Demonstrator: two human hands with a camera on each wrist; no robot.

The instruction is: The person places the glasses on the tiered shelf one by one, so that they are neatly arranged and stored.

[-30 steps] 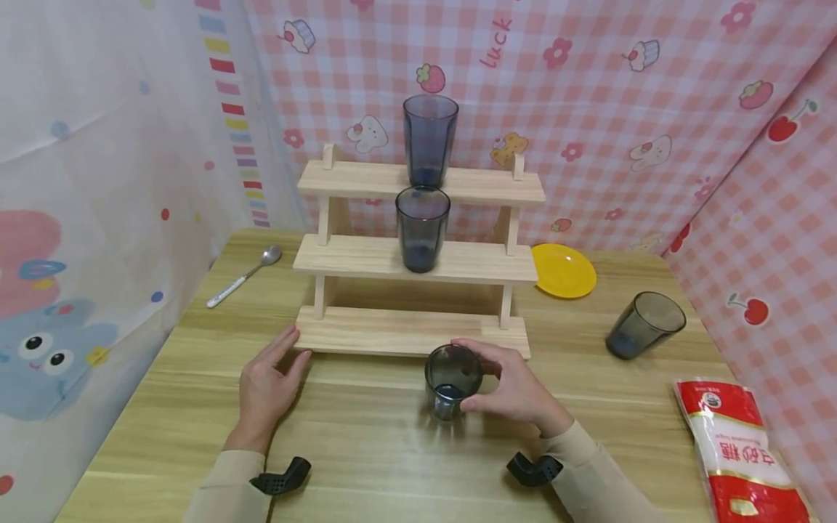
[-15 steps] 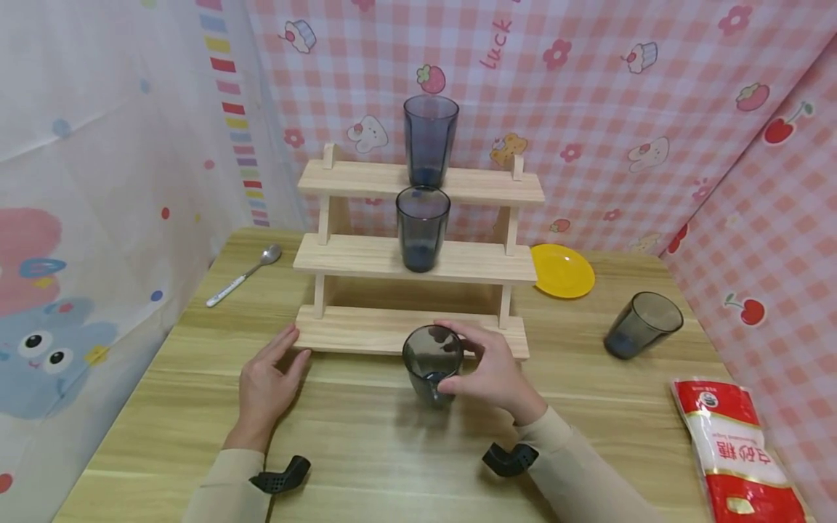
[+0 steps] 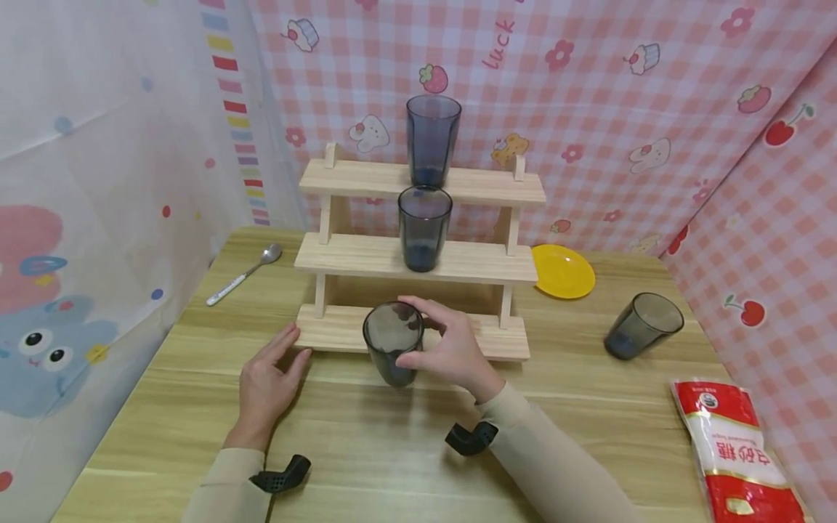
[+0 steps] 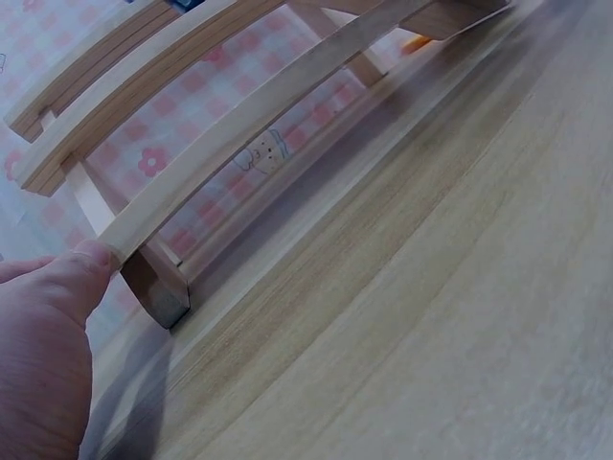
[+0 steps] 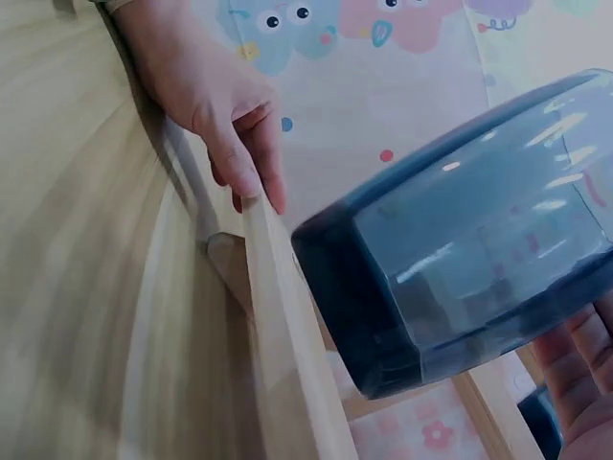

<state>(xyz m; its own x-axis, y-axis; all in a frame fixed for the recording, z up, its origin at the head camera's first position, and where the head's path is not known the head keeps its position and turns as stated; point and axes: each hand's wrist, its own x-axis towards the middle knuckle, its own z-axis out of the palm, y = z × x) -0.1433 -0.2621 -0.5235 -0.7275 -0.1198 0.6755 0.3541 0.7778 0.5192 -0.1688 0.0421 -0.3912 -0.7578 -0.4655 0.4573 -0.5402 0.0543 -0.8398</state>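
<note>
My right hand (image 3: pixel 451 349) holds a smoky grey drinking glass (image 3: pixel 386 341) by its side, thumb in front and fingers behind. The glass is tilted, just in front of the lowest tier of a three-tier wooden shelf (image 3: pixel 346 330). In the right wrist view the glass (image 5: pixel 479 240) looks raised above the tabletop, its base near the board. My left hand (image 3: pixel 269 385) pinches the left front corner of the lowest board, as the right wrist view also shows. Similar glasses stand on the middle tier, glass (image 3: pixel 423 229), and on the top tier, glass (image 3: pixel 433 138).
Another grey glass (image 3: pixel 644 325) stands on the table at right. Behind it lies a yellow plate (image 3: pixel 564 272), beside the shelf. A red and white sugar bag (image 3: pixel 735 450) lies at the right edge. Left of the shelf is a spoon (image 3: pixel 245 274). Patterned cloth hangs behind the table.
My right hand has carried the glass leftward and toward the shelf, and the glass now tilts. The left hand stays at the shelf's corner.
</note>
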